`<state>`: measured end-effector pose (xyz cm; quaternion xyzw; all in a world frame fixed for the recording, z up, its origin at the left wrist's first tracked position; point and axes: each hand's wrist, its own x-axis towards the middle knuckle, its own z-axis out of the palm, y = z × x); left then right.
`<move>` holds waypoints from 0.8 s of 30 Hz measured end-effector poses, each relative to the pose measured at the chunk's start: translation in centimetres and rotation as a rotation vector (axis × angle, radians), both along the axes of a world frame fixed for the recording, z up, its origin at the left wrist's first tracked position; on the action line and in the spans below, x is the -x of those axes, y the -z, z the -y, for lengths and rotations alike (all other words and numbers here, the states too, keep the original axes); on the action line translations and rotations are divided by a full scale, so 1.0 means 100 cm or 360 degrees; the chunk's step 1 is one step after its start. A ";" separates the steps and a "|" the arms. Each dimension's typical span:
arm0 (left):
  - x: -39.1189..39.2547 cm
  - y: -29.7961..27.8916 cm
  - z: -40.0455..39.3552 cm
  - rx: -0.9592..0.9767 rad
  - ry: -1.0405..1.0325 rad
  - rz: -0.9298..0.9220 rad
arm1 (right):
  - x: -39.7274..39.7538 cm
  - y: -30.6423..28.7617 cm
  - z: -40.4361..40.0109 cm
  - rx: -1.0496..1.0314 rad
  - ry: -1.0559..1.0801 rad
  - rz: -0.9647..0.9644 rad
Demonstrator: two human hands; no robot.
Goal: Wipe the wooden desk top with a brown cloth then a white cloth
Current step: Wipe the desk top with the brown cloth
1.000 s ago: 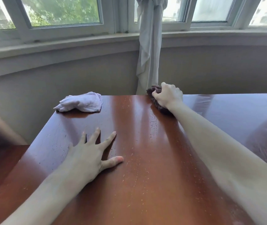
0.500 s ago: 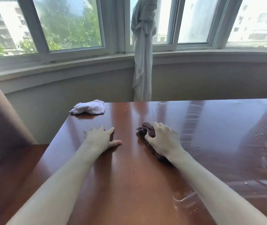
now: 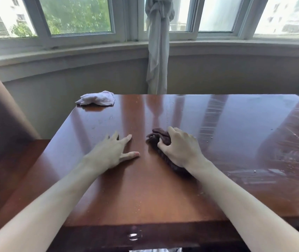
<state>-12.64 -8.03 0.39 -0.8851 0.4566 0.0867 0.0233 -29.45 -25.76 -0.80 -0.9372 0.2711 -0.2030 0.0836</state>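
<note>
while the brown-cloth pass is in hand, the far-left corner holds the white cloth (image 3: pixel 96 99), a soft crumpled heap well beyond the left fingertips and touched by nothing. it looks thin and limp, so it would probably flatten easily when its turn comes.

nearer, the left hand (image 3: pixel 111 153) lies flat on the wooden desk top (image 3: pixel 145 193), fingers straight and spread, thumb out to the side, holding nothing. as a brace it seems well placed; keeping it planted should steady the body through each stroke.

just right of that thumb, the right hand (image 3: pixel 179 150) grips the brown cloth (image 3: pixel 160 137), fingers curled over its bunched top while the rest trails back under the palm toward the wrist. the cloth is dark, thick and ropey in its folds. bunched like this it probably meets little of the wood, so spreading it flatter under the palm and working in overlapping lanes should cover better.

beyond the right knuckles the polished, reddish desk top is glossy and mirrors the windows (image 3: pixel 79 15); farther right it shows pale streaks, fine scratches and a few specks, which likely want firmer pressure.
</note>
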 end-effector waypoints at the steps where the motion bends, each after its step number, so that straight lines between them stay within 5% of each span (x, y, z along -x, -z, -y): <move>1: -0.001 0.001 0.001 -0.0024 -0.0001 -0.0007 | -0.015 0.000 0.014 -0.0002 0.0027 0.0003; 14: 0.000 -0.004 0.018 -0.0369 -0.0089 0.0014 | -0.189 -0.003 0.179 -0.0053 0.0299 0.0010; 24: -0.002 -0.007 0.016 -0.0288 -0.0083 0.0005 | -0.106 0.001 0.100 0.0005 0.0090 -0.0018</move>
